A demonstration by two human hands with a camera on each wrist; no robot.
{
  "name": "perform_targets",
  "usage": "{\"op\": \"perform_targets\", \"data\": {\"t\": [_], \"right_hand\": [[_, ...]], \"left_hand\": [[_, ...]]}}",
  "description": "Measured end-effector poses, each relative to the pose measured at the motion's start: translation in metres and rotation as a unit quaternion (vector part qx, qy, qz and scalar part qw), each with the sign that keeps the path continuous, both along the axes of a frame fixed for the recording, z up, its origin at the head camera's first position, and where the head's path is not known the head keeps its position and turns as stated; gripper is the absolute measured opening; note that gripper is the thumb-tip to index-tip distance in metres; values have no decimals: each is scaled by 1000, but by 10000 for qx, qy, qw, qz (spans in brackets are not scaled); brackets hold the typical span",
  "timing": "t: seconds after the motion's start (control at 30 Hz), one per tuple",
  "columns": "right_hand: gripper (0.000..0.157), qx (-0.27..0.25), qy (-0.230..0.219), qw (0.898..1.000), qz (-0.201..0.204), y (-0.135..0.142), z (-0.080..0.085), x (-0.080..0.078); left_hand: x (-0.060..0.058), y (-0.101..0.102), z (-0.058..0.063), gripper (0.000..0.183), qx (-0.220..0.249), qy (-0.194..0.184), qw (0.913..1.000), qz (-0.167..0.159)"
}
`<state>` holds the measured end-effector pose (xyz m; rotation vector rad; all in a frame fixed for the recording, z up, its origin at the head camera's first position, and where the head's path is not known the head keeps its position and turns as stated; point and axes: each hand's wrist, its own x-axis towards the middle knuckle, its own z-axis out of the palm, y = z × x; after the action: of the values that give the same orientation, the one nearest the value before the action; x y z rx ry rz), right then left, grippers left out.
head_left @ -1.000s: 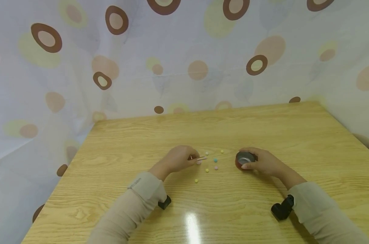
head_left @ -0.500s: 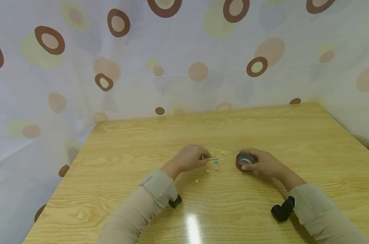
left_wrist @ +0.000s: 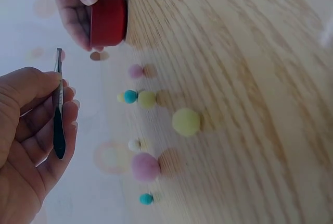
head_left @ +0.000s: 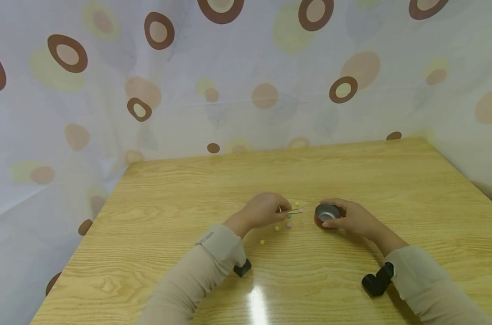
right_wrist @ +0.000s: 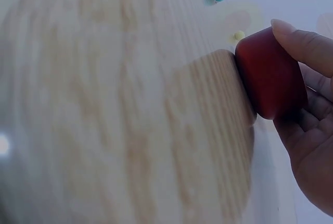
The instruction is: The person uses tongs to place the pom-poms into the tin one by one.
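Note:
In the head view my left hand point(head_left: 266, 211) pinches a pair of metal tweezers point(left_wrist: 58, 112) between thumb and fingers. At the tips, which point right toward the bowl, sits a small pink ball point(head_left: 300, 211), held above the table. My right hand point(head_left: 351, 217) grips a small round red bowl point(right_wrist: 270, 75) by its side, thumb at the near rim; its grey inside point(head_left: 328, 211) faces up. Below and around the left hand lie several loose small balls, among them a yellow ball point(left_wrist: 186, 122), a larger-looking pink ball point(left_wrist: 145, 166) and a teal ball point(left_wrist: 130, 96).
The wooden table point(head_left: 181, 189) spreads out under both hands, with a patterned curtain point(head_left: 238, 58) behind it. Black wrist cameras show at the sleeves, one by the left cuff point(head_left: 223, 246) and one by the right cuff point(head_left: 410, 264).
My left hand has moved right with the tweezers and pink ball, closer to the bowl, passing over the loose balls. The right hand and bowl have stayed in place.

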<state>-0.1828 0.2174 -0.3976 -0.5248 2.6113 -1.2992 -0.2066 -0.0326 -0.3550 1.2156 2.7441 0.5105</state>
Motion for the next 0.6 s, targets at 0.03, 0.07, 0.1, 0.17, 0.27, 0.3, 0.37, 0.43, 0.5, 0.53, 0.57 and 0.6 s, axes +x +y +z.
{"op": "perform_targets", "data": {"t": [0.03,0.07,0.1,0.17,0.27,0.3,0.37,0.43,0.5,0.53,0.57,0.6], "right_hand": [[66,-23,-34,10000,-10,0,0,0],[67,-32,-57,10000,-22,1,-1,-1],[67,-45,-79,10000,-25,1,-1,-1],[66,-67,-130,9999,-7,1,-2,-3],[65,-51,-197,9998,10,2,-3,-6],[65,-62,-234,9997,25,2,-3,-6],[64,-49,-282,9996,37,3,-3,-7],[65,-66,-332,9994,38,3,-3,-7],[65,-76,-349,9994,41,3,-2,-7],[65,-79,-350,9993,41,3,-2,-7],[65,-89,-358,9993,42,3,-2,-7],[65,-95,-362,9993,43,3,-2,-7]], "left_hand": [[0,2,0,13,-14,-7,10000,-12],[-1,3,-1,13,-41,8,10000,-35],[-1,5,-1,13,-64,24,10000,-57],[-2,8,-2,14,-115,48,9999,-89],[-3,11,-2,15,-166,48,9998,-87],[-3,12,-2,16,-167,15,9998,-71],[-3,15,-1,18,-147,-93,9998,-17],[-3,17,0,18,-136,-144,9998,-16],[-4,19,0,18,-128,-137,9998,-32],[-5,21,-1,18,-138,-108,9998,-47],[-5,22,-1,18,-156,-69,9998,-62],[-6,24,-2,18,-177,-38,9998,-74]]}}
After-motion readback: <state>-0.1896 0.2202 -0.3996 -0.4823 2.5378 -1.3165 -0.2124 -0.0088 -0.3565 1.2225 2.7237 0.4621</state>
